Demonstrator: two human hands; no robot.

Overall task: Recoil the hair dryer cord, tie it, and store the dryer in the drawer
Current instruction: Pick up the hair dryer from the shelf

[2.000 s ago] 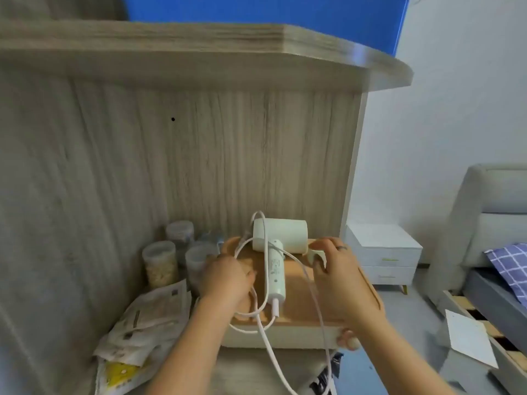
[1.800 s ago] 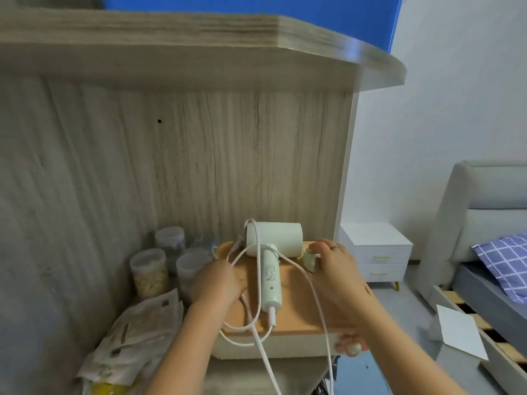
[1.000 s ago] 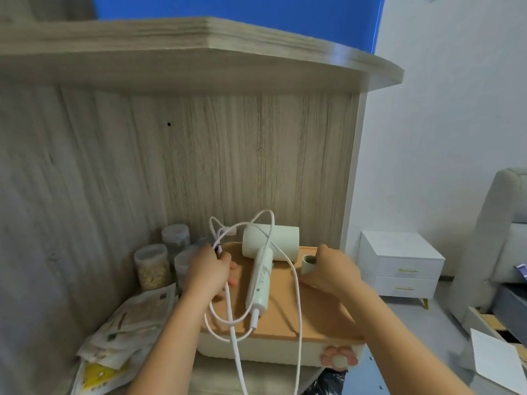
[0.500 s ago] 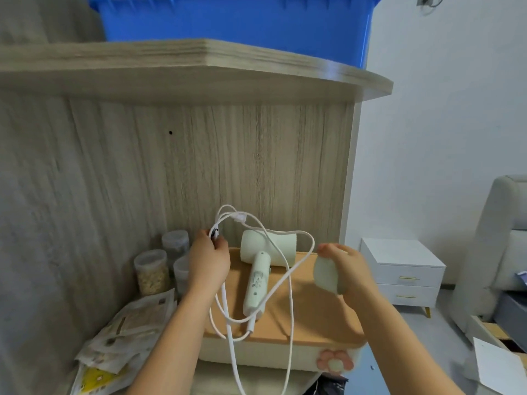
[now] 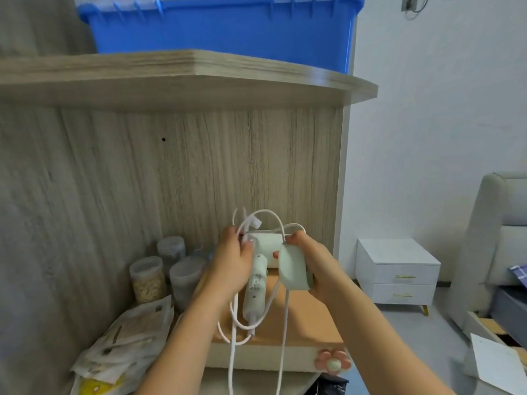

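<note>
Your left hand (image 5: 232, 265) grips cord (image 5: 284, 337) loops; your right hand (image 5: 313, 266) holds the plug (image 5: 293, 270); the dryer (image 5: 255, 289) print is unreadable.

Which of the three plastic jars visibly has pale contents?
The front-left jar, farthest from the left hand: pale lumpy pieces fill its lower part. The rear jar and the right jar look cloudy, contents unclear.

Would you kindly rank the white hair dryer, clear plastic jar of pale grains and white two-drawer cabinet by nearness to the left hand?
1. White hair dryer: just right of the left hand.
2. Clear plastic jar of pale grains: to its left.
3. White two-drawer cabinet: far right, on the floor.
</note>
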